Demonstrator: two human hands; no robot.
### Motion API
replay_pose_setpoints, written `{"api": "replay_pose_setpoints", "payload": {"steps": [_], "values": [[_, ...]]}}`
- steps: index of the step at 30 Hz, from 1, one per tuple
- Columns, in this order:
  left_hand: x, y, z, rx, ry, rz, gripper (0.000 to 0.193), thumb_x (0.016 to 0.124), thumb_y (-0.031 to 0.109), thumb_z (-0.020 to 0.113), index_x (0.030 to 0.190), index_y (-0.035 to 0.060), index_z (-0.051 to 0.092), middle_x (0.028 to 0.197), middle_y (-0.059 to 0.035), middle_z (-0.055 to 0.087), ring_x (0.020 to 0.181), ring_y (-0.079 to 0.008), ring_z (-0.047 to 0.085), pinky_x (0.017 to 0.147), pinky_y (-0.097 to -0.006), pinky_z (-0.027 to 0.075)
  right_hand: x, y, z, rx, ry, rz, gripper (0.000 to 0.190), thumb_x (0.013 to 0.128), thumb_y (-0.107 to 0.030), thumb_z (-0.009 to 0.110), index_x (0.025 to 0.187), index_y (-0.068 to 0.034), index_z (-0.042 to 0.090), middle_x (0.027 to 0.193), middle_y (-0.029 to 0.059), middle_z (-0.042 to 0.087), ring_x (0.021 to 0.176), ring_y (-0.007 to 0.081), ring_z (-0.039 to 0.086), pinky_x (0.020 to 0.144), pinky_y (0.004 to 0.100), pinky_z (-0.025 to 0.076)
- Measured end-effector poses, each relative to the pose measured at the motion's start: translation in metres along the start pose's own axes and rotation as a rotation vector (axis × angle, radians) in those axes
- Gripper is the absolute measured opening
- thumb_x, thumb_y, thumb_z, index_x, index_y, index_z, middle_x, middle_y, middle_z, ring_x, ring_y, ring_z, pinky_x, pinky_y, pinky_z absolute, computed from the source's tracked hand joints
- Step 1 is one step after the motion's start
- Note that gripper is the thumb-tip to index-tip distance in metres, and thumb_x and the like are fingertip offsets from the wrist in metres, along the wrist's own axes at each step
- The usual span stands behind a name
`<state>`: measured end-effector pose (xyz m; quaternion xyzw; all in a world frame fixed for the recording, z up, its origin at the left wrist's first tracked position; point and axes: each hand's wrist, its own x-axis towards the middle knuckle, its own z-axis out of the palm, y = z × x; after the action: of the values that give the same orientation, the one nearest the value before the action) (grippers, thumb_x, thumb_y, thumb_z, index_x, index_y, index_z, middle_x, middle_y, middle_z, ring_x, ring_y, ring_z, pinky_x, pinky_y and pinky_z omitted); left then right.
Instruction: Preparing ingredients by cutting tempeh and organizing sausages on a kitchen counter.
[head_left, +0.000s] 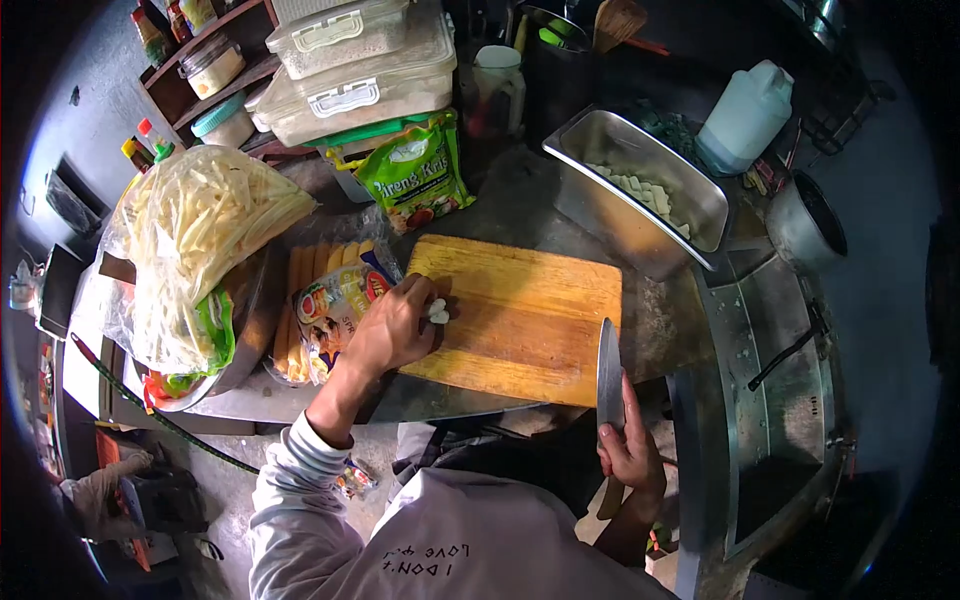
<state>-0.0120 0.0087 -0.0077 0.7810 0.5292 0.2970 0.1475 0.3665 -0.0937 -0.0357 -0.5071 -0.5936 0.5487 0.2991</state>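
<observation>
A wooden cutting board (517, 315) lies on the counter in front of me. At its left edge my left hand (397, 322) rests with the fingers curled under, right against a few small white food pieces (438, 310). Whether the fingers pinch any of them is hidden by the hand. My right hand (634, 454) grips a kitchen knife (610, 375) by its handle, the blade pointing away from me over the board's right edge. Beyond the board, a steel pan (600, 195) contains several cut white pieces (641, 191).
Left of the board lie a packet of sausages (322, 300) and a clear bag of pale strips (202, 225). Behind stand a green food packet (412, 172) and stacked plastic containers (360, 82). To the right are a jug (746, 116), a pot (806, 225) and a steel sink (780, 420).
</observation>
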Motion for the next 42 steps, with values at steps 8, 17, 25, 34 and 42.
{"api": "replay_pose_setpoints", "payload": {"steps": [8,17,25,34,42], "values": [[0.005,0.01,-0.008,0.112,0.04,0.135,0.039,0.073,0.007,0.072,0.111,0.0015,0.065,0.098,-0.0177,0.065,0.091,-0.0394,0.065,0.081,-0.0456,0.054,-0.003,0.0,-0.003,-0.011,-0.006,0.029,0.074,0.104,-0.01,0.048,0.165,-0.016,0.008,0.066,0.0044,0.053,0.051,0.0124,0.049,0.05,0.0307,0.043],[0.003,-0.003,-0.002,0.063,0.017,0.127,0.038,0.08,0.012,0.069,0.115,0.0006,0.064,0.094,-0.0206,0.066,0.082,-0.0405,0.069,0.071,-0.0457,0.056,-0.002,0.007,0.001,0.013,-0.014,-0.024,0.077,0.1,-0.001,0.045,0.165,-0.017,0.008,0.069,0.0028,0.052,0.05,0.01,0.045,0.049,0.0271,0.041],[0.011,-0.002,0.008,0.007,-0.078,0.133,0.036,0.083,0.013,0.063,0.117,-0.0003,0.063,0.09,-0.0214,0.068,0.082,-0.0413,0.069,0.072,-0.0468,0.056,-0.003,0.007,0.001,0.034,-0.008,-0.047,0.078,0.098,0.004,0.043,0.165,-0.017,0.008,0.073,0.0016,0.052,0.05,0.0076,0.042,0.049,0.0238,0.039],[0.023,0.008,0.017,-0.003,-0.203,0.183,0.032,0.087,0.019,0.063,0.113,-0.0007,0.061,0.087,-0.0226,0.07,0.077,-0.0416,0.068,0.069,-0.048,0.055,-0.001,0.013,-0.003,-0.081,0.011,-0.083,0.072,0.102,-0.007,0.05,0.163,-0.006,0.012,0.106,0.0187,0.067,0.066,0.0169,0.06,0.066,0.036,0.05],[0.039,0.049,0.066,-0.012,-0.045,0.066,0.032,0.093,0.022,0.069,0.109,-0.0036,0.059,0.082,-0.0258,0.065,0.074,-0.0445,0.064,0.067,-0.0495,0.052,0.011,0.001,0.002,-0.202,0.067,-0.236,0.076,0.1,0.001,0.045,0.165,-0.017,0.009,0.087,0.0074,0.062,0.052,0.0101,0.049,0.049,0.0281,0.045]]}}
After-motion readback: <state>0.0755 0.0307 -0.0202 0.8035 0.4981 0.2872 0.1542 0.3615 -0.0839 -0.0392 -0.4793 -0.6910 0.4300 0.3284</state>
